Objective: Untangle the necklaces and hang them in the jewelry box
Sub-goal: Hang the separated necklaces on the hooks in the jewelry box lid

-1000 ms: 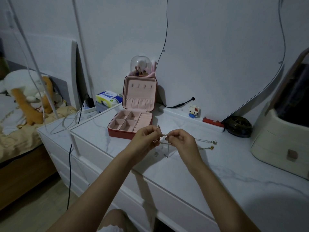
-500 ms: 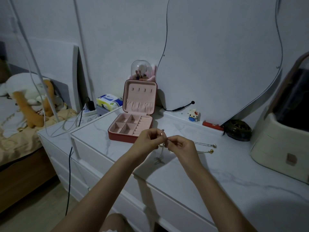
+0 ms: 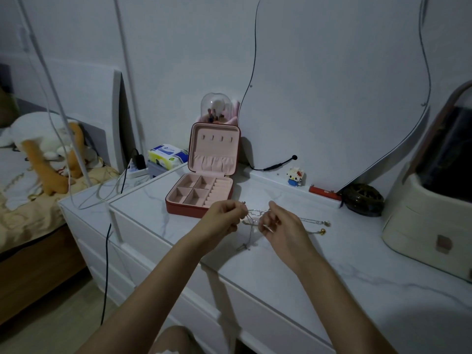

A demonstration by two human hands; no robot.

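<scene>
Thin tangled necklaces [image 3: 252, 215] stretch between my two hands just above the marble top. My left hand [image 3: 224, 217] pinches one end, my right hand [image 3: 277, 224] pinches the other. A loop of chain hangs down between them to the surface. Two chain tails run right across the top and end in a silver bead [image 3: 327, 223] and a gold bead [image 3: 322, 231]. The red jewelry box [image 3: 201, 209] stands open behind my left hand, its pink lid upright with small hooks and nothing hanging on them.
A cream cabinet [image 3: 429, 226] stands at the right. A dark round dish [image 3: 362, 199], a red bar [image 3: 324, 193] and a small toy figure [image 3: 295, 176] line the wall. Tissue pack [image 3: 166, 155], power strip and cables lie at the left.
My hands have pulled a little apart, stretching the tangle wider between them. The hanging loop now reaches down to the surface.
</scene>
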